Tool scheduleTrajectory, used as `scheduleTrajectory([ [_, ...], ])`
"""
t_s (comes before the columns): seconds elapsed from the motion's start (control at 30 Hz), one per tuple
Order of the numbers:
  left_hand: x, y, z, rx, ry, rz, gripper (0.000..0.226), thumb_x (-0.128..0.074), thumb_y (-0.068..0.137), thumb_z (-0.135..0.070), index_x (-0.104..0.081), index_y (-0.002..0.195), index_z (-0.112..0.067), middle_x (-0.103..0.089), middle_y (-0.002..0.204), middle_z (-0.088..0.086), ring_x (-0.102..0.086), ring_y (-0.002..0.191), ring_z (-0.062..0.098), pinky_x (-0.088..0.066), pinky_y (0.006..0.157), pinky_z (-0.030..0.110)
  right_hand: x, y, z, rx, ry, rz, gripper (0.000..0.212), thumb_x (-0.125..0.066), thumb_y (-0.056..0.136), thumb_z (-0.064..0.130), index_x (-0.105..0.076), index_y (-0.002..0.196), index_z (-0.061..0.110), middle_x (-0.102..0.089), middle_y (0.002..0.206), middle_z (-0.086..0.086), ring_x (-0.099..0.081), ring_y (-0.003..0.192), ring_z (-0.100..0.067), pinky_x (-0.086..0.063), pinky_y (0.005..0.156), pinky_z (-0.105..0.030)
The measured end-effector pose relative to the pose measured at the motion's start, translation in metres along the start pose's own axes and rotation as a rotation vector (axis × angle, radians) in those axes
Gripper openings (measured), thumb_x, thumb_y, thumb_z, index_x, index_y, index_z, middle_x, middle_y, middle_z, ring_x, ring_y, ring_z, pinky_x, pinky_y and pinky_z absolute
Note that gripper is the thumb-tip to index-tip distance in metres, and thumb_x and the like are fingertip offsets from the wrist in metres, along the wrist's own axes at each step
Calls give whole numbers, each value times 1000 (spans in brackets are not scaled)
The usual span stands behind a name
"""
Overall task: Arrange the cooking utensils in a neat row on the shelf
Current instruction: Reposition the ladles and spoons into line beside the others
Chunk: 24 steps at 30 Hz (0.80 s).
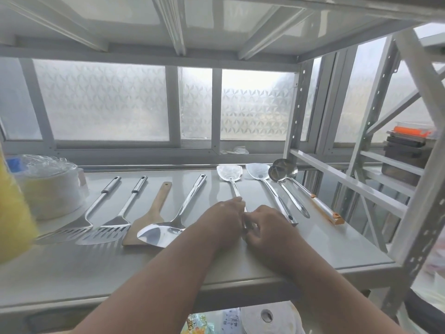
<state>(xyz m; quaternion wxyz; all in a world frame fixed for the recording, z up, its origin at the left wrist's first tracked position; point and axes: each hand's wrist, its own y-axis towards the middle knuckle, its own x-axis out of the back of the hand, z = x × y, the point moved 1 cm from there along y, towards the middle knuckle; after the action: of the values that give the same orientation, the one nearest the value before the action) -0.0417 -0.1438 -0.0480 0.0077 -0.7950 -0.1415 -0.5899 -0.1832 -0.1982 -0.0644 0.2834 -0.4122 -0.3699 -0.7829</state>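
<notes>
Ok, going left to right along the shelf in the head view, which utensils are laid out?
Slotted turner → second slotted turner → wooden spatula → steel spatula → spatula held by both hands → another spatula → two ladles, overlapping.

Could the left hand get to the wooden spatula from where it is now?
Probably yes. The left hand sits on the steel turner's handle; the wooden spatula lies flat two places left, with only the solid steel spatula low between them.
</notes>
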Motion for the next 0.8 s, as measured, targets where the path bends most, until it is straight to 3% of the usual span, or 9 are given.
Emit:
scheduleTrajectory([
  [0.07,0,1,1,-1,-2,5,10,-47,105,-7,-55,101,-12,-58,117,5,-62,118,31,-47,104,44,1,-2,2,7,16,-8,6,-57,90,23,-62,87,25,-54,93,4,-51,100,-17,-45,88,-35],
  [0.2,0,1,2,-21,-24,-6,14,-47,104,-6,-49,94,-15,-50,102,-1,-61,105,31,-48,96,43,2,-4,3,8,28,-19,8,-56,89,24,-63,89,26,-54,93,5,-51,101,-16,-45,90,-35],
  [0.5,-3,5,3,-68,-26,-15,14,-44,104,-6,-49,96,-16,-56,115,4,-62,108,29,-47,97,41,3,-3,5,-1,18,-19,13,-52,92,20,-56,85,31,-53,96,4,-49,104,-17,-42,85,-31],
  [0.6,-6,6,4,-52,-44,-26,16,-44,102,-5,-47,92,-16,-50,104,-1,-60,104,29,-45,87,35,3,-3,6,-4,22,-21,17,-52,91,19,-50,81,32,-53,96,3,-50,103,-18,-42,85,-33],
  [0.73,-8,7,4,-22,-36,-23,16,-44,103,-8,-59,106,-11,-59,121,5,-62,117,31,-48,101,46,2,-4,4,-9,24,-35,15,-50,94,21,-56,84,30,-52,95,3,-50,103,-19,-44,87,-34],
  [0.8,-9,7,3,-6,-45,-19,16,-42,103,-9,-58,105,-13,-59,120,3,-62,118,30,-48,101,47,0,-3,2,-7,16,-43,15,-49,96,22,-62,90,27,-53,95,3,-50,103,-19,-43,87,-34],
])
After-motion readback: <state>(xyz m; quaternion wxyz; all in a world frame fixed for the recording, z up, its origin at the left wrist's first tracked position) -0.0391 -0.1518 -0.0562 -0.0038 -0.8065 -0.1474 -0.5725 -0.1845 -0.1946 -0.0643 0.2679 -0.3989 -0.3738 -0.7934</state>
